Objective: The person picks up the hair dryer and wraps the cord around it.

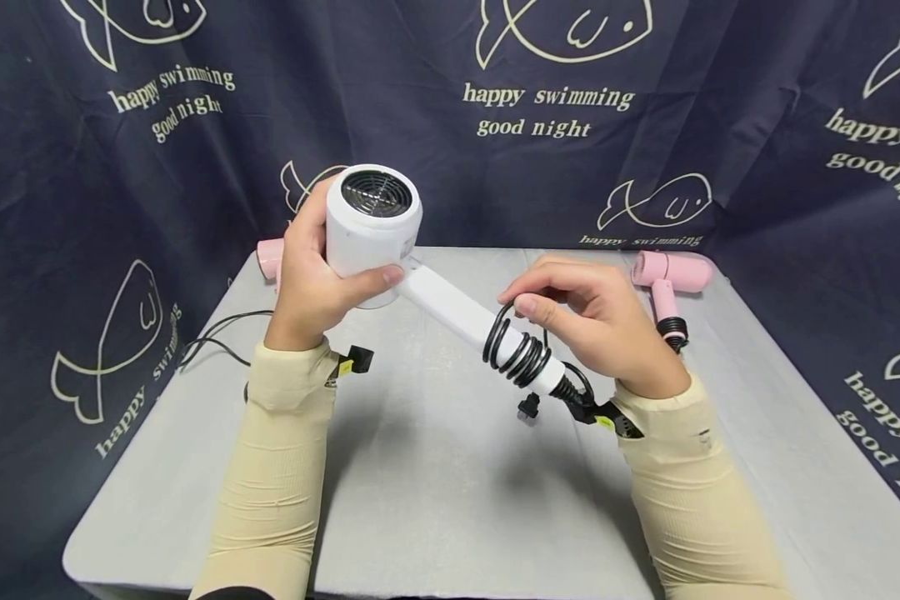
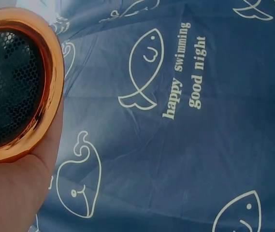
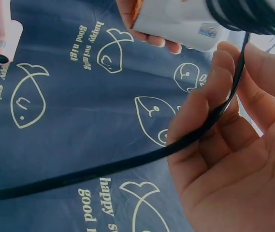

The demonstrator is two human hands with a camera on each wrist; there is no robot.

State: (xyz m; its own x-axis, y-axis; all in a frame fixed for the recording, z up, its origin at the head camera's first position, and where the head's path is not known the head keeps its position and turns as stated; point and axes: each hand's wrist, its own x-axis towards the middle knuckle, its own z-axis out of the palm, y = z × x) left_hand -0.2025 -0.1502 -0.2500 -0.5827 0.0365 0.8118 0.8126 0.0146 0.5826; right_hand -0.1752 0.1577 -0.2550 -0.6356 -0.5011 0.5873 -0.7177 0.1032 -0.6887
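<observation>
My left hand (image 1: 315,279) grips the barrel of a white hair dryer (image 1: 363,246), thumb across its front near the handle. A round black grille faces up on the barrel; in the left wrist view a copper-coloured ring (image 2: 55,82) frames a mesh end. The handle slants down to the right, with black power cord (image 1: 527,362) wound several times around its lower part. Thumb and forefinger of my right hand (image 1: 596,317) pinch a loop of that cord just above the coils. In the right wrist view the cord (image 3: 127,164) runs across the fingers.
A black plug (image 1: 528,406) shows below the coils, over the grey table (image 1: 435,517). A pink hair dryer (image 1: 671,273) with wrapped cord lies at the back right. Another pink thing (image 1: 269,257) is partly hidden behind my left hand, with a thin black cord (image 1: 217,325) nearby.
</observation>
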